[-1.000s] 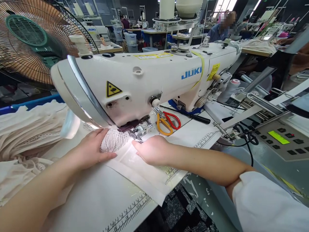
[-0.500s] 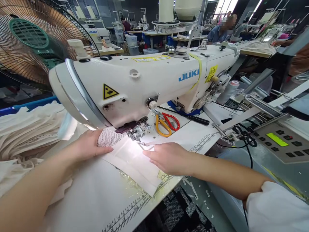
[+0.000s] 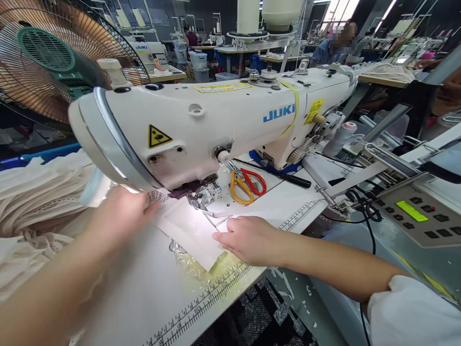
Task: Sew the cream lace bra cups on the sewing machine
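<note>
Two hands (image 3: 248, 240) flank white fabric (image 3: 190, 230).

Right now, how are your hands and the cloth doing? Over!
Left hand blurred, by the lace. Right hand at edge of white cloth. Scissors lie beyond, touching neither hand.

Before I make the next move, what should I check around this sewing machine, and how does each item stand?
1. Right hand at the white fabric's edge: ok.
2. Left hand's grip on fabric: cannot tell; blurred.
3. Scissors apart from both hands: ok.
4. Needle position: cannot tell; hidden at the sewing machine.
5. Fabric off the crinkled film: not ok; it overlaps.
6. Panel display lit: ok.
</note>
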Motion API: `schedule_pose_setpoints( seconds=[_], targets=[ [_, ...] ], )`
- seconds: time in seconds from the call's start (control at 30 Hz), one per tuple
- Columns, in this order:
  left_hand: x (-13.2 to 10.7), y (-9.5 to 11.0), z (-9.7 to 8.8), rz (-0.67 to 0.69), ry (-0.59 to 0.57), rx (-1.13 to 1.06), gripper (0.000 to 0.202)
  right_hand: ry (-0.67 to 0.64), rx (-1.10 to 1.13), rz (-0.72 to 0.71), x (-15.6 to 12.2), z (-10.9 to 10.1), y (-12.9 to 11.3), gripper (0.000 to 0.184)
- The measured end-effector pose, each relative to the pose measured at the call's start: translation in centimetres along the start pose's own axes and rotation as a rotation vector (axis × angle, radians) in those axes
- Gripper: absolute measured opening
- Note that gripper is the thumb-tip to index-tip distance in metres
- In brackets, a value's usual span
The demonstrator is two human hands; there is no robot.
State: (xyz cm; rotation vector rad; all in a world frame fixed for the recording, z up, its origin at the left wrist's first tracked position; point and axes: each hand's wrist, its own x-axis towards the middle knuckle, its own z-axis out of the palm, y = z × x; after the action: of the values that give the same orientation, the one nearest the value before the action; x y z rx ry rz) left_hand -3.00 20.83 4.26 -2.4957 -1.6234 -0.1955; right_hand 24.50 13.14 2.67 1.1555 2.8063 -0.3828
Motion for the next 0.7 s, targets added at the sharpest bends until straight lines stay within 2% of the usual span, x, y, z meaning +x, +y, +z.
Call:
schedule_pose_setpoints(
  seconds=[0.07,0.17,0.27,0.37,0.57,0.7],
  targets=[
    [-2.0,3.1,0.0,0.104,0.039,-0.001,0.039,-0.001,-0.013,-0.007,0.0,0.0,0.0,0.030],
    [-4.9,7.8,0.2,0.433,0.069,-0.097,0.041,0.021,-0.025,-0.011,0.0,0.1,0.0,0.031],
    [-6.3,10.0,0.5,0.507,0.091,-0.066,0.031,0.015,-0.018,-0.005,0.2,0.1,-0.1,0.033],
    [-6.3,9.7,0.7,0.507,0.107,-0.030,0.026,-0.009,-0.011,0.011,0.7,-0.2,-0.2,0.034],
    [-5.6,7.6,1.7,0.529,0.193,-0.022,0.034,-0.047,-0.028,0.027,2.3,-1.1,-0.4,0.034],
    [-4.9,6.7,1.6,0.584,0.180,-0.010,0.033,-0.082,-0.057,0.046,3.3,-1.5,-0.5,0.037]
  ],
)
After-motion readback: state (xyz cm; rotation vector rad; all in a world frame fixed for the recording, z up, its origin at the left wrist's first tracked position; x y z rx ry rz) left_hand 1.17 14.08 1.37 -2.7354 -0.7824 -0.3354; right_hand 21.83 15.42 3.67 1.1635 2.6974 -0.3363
